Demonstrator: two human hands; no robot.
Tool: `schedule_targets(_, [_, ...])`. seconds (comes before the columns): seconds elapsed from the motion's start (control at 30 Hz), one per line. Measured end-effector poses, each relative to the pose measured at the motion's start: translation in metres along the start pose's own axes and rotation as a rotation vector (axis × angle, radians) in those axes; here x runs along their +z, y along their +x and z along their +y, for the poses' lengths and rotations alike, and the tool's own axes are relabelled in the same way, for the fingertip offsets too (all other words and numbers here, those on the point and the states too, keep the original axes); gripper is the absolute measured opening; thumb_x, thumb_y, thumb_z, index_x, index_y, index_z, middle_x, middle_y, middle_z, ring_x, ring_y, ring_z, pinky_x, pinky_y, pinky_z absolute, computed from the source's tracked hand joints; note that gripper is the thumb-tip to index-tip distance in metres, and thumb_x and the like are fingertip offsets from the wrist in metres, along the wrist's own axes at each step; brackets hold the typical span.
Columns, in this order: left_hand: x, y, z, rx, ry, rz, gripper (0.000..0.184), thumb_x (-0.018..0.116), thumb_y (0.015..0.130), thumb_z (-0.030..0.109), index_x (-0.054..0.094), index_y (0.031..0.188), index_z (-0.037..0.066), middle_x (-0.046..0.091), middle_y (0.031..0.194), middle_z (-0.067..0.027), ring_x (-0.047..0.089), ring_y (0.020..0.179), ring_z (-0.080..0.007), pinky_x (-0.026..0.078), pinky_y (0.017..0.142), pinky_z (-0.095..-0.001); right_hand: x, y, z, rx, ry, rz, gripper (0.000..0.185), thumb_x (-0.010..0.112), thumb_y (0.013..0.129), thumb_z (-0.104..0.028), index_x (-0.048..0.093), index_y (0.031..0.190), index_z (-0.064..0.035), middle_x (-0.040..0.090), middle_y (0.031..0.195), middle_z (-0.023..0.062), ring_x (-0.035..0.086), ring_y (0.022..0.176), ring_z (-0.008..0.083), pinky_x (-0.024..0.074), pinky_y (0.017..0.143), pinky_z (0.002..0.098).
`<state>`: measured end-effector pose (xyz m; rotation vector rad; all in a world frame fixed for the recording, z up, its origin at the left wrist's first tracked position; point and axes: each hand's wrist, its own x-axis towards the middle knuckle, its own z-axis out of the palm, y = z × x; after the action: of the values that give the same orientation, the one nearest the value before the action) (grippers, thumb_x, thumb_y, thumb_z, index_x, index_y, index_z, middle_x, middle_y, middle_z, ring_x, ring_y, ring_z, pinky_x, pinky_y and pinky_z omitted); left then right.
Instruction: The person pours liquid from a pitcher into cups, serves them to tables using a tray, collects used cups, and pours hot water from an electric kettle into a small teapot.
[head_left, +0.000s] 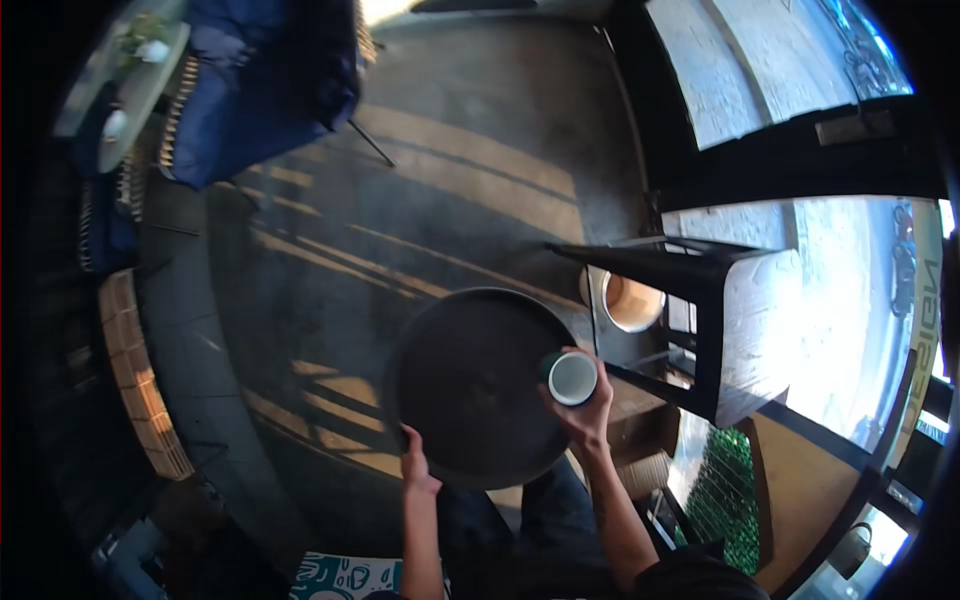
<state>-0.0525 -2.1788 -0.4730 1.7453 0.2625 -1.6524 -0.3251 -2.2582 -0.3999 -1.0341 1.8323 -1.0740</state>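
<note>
Holding cup [574, 379]: R hand [592, 414]; mouth twd cam, axis approx. along view; L hand [416, 469] grips tray [470, 385].

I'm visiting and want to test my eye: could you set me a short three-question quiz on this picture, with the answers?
1. Which hand holds the cup?
2. True or false: neither hand touches the round tray.
3. What colour is the cup's inside? A) red B) white C) black

Key:
1. The right hand.
2. False: the left hand holds its rim.
3. B.
</note>
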Motion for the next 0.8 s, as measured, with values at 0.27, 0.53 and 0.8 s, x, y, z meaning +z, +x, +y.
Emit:
schedule_targets(0.27, [-0.041, -0.093, 0.050, 0.021, -0.349, -0.400, 0.066, 0.053, 0.094, 0.049, 0.037, 0.142, 0.006, 0.048, 0.138, -0.0106, 0.049, 0.126, -0.0241, 0.045, 0.102, -0.0444, 0.064, -0.077, -0.131, -0.378, -0.225, -0.617, 0.069, 0.083, 0.054, -0.008, 0.058, 0.118, -0.0083, 0.063, 0.115, 0.0104, 0.058, 0.111, 0.0330, 0.0471, 0.095, 0.0431])
schedule_targets(0.53, [-0.205, -0.211, 0.061, 0.221, -0.553, -0.173, 0.074, 0.053, 0.092, 0.056, 0.038, 0.140, 0.001, 0.052, 0.133, -0.0143, 0.053, 0.122, -0.0257, 0.046, 0.101, -0.0435, 0.146, -0.211, -0.213, -0.513, -0.178, -0.827, 0.066, 0.085, 0.055, -0.006, 0.057, 0.115, -0.0044, 0.065, 0.106, 0.0125, 0.063, 0.103, 0.0321, 0.0510, 0.088, 0.0407])
schedule_targets(0.8, [-0.388, -0.258, 0.035, 0.454, -0.886, 0.031, 0.078, 0.059, 0.088, 0.058, 0.044, 0.133, -0.005, 0.056, 0.125, -0.0159, 0.059, 0.110, -0.0267, 0.052, 0.090, -0.0395, 0.277, -0.372, -0.318, -0.807, -0.161, -1.195, 0.061, 0.087, 0.061, -0.013, 0.056, 0.112, -0.0003, 0.066, 0.098, 0.0155, 0.068, 0.095, 0.0304, 0.0540, 0.082, 0.0380])
